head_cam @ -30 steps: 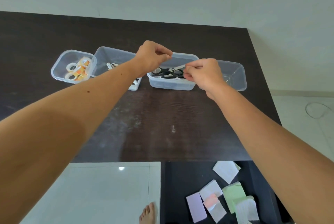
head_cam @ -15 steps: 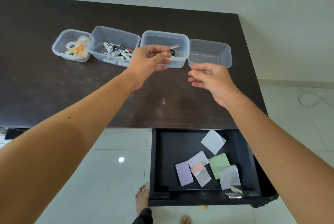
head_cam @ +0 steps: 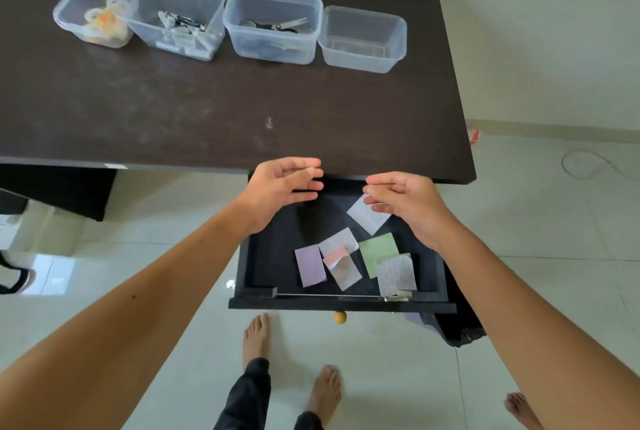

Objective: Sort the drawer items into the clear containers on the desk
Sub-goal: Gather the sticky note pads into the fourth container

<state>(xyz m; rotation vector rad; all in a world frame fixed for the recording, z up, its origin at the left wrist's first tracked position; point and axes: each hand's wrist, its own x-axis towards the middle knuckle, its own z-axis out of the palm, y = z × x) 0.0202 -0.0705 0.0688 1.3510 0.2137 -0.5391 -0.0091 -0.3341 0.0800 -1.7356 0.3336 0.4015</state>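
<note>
Four containers sit in a row at the back of my desk (head_cam: pixel 207 100); scissors (head_cam: pixel 277 24) in the third from left. Drawer (head_cam: pixel 346 306) open below the front edge, paper notes (head_cam: pixel 341 265) inside, my hands above it.

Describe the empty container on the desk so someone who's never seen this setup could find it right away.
On the dark desk a row of four clear containers runs along the far edge. Go to the right-hand end of the row, beside the tub with scissors. That last container is the only one with nothing visible inside.
</note>
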